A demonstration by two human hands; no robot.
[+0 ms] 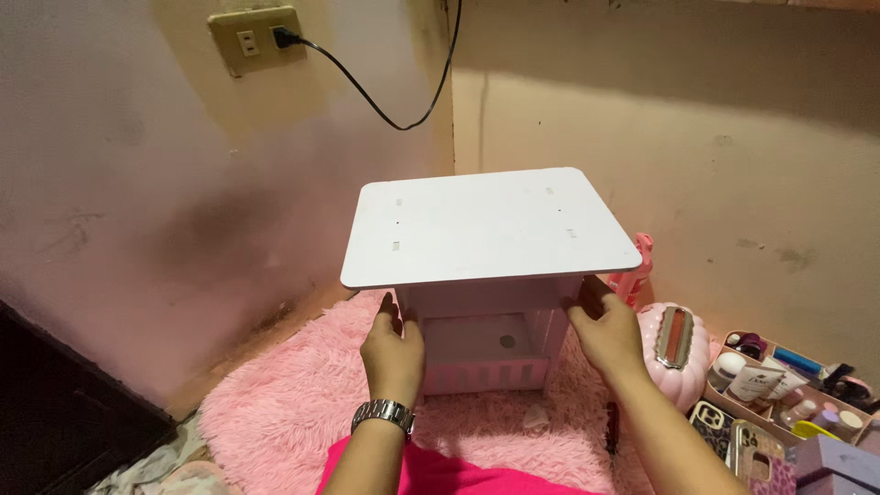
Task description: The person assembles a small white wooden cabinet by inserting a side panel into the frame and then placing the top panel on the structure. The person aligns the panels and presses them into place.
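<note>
Pink fluffy rug (275,412) is lying in the corner of the room, and a small white and pink shelf (486,275) is standing on it with its flat white top facing up. Both hands are holding the shelf just under the top, the left hand (394,353) pressing on the left side and the right hand (607,332) on the right side. Beside the right hand a pink pumpkin-shaped box (678,353) is sitting, then a tray of little bottles (788,385), and a black cord (385,101) is hanging from the wall plug (255,38).

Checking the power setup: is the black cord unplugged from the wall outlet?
No, the black cord has its plug seated in the right-hand socket of the wall outlet, and it hangs in a loop across the wall.
</note>
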